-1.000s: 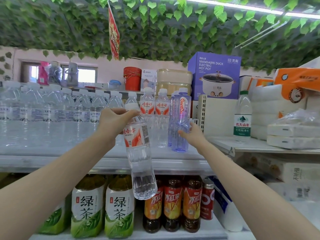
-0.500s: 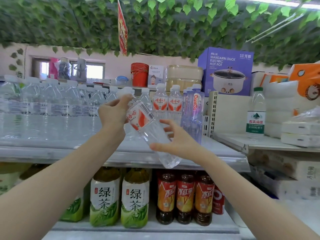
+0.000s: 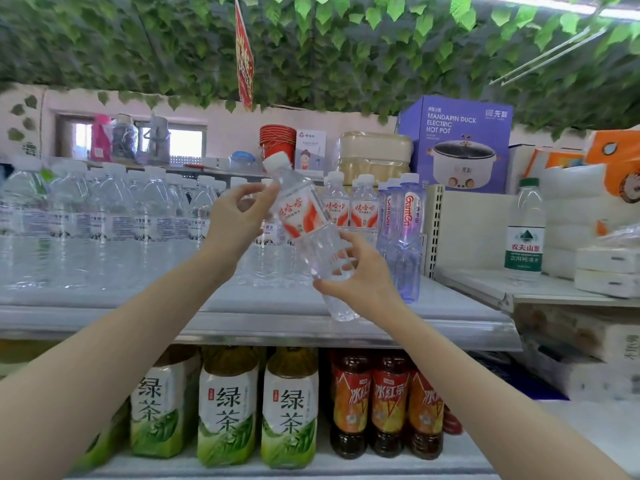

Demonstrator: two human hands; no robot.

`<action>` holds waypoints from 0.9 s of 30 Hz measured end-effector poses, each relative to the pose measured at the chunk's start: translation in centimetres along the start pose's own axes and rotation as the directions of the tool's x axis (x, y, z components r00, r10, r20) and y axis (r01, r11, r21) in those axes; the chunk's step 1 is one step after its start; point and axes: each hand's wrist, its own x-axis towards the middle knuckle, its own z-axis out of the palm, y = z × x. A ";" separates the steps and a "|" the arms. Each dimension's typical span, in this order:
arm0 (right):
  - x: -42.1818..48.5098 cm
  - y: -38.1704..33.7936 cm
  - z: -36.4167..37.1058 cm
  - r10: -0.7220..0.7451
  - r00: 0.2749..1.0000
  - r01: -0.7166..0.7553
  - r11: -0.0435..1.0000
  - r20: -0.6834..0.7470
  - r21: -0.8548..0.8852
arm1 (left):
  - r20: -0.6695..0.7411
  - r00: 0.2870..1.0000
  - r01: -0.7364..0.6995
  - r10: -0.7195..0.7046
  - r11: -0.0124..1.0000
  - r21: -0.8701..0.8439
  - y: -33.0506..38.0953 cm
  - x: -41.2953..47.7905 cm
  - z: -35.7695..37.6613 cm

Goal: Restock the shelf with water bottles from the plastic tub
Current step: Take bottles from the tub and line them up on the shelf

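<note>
Fingers (image 3: 351, 240) of the right hand (image 3: 363, 277) curl round the lower body of a clear plastic water bottle with a white cap and red-and-white label (image 3: 301, 216). The left hand (image 3: 235, 226) grips its upper part beside the label, thumb pressed on, other fingers bent. The bottle is tilted, cap up and to the left, base low over the front of the long grey metal shelf (image 3: 263, 329). Rows of clear white-capped water bottles (image 3: 114, 220) stand on the shelf's left part. Beneath stand green-labelled tea bottles (image 3: 225, 407) and dark, red-labelled drink bottles (image 3: 388, 403). Right of the held bottle stand tall purple-tinted bottles (image 3: 403, 244), and just behind it two matching red-labelled water bottles (image 3: 363, 211).
</note>
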 end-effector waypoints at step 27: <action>4.8 4.8 3.6 0.380 0.916 -0.351 0.915 -0.130 0.198 | 0.340 0.911 -0.403 0.232 0.328 0.854 -13.2 -3.0 -2.9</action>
